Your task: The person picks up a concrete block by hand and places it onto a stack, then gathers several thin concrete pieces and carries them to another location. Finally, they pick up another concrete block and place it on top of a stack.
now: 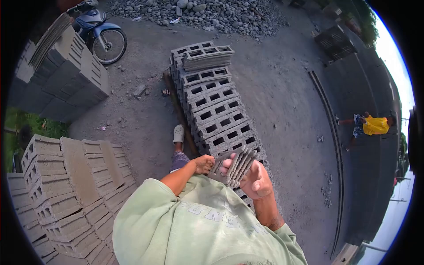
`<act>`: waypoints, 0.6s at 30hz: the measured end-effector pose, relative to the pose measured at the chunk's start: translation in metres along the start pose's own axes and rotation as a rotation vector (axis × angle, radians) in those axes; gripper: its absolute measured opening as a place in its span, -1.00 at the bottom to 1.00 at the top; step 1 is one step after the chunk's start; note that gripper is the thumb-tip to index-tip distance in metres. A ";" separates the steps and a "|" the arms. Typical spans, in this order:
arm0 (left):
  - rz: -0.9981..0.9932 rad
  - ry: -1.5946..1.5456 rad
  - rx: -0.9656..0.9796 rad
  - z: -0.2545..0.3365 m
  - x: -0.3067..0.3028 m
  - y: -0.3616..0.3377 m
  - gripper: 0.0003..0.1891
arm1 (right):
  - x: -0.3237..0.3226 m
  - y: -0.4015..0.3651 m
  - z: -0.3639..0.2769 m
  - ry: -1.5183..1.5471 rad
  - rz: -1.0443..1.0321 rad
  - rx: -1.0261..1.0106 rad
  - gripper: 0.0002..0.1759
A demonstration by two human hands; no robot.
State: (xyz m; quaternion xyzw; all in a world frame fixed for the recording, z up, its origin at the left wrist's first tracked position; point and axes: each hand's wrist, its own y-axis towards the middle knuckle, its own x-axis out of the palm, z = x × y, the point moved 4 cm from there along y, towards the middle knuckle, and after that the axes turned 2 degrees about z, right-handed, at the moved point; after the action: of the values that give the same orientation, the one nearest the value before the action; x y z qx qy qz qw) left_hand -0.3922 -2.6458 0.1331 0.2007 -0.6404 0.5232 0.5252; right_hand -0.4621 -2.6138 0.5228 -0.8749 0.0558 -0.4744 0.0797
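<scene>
Several thin grey plates [241,166], held together in a bundle with rough, crusted edges, are in front of my chest. My left hand [204,164] has its fingers curled at the bundle's left side. On the other side my right hand [257,182] supports the plates, its fingertips showing between them and its thumb apart. Under and beyond both hands runs a long row of grey hollow concrete blocks [214,112], with their holes facing up. A stack of thin plates [208,62] lies on the row's far end.
Stacked blocks [79,194] stand at the left, with another block stack [75,75] behind them. A motorbike [104,37] is parked near the gravel heap [221,17]. Long rails [331,119] lie on the right. A person in a yellow shirt [375,126] is beside the far wall [371,176].
</scene>
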 end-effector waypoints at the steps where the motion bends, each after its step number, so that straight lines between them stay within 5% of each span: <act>1: -0.013 -0.018 -0.009 0.029 0.002 -0.012 -0.70 | -0.002 0.023 -0.003 0.032 0.033 0.014 -0.05; 8: 0.059 0.021 0.185 0.199 -0.025 -0.073 -0.52 | -0.045 0.168 -0.068 -0.037 0.365 0.044 -0.37; 12: 0.108 0.098 0.377 0.293 -0.064 -0.074 -0.65 | -0.097 0.234 -0.092 -0.159 0.526 0.221 -0.56; 18: 0.831 0.307 0.426 0.367 -0.146 -0.063 -0.74 | -0.225 0.345 -0.150 -0.808 0.775 0.525 -0.82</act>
State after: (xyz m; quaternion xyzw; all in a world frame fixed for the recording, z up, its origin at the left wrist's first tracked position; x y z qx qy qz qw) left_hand -0.4575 -3.0356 0.0700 -0.0482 -0.4601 0.8315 0.3077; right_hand -0.7176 -2.9258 0.3525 -0.8528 0.2162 -0.0399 0.4737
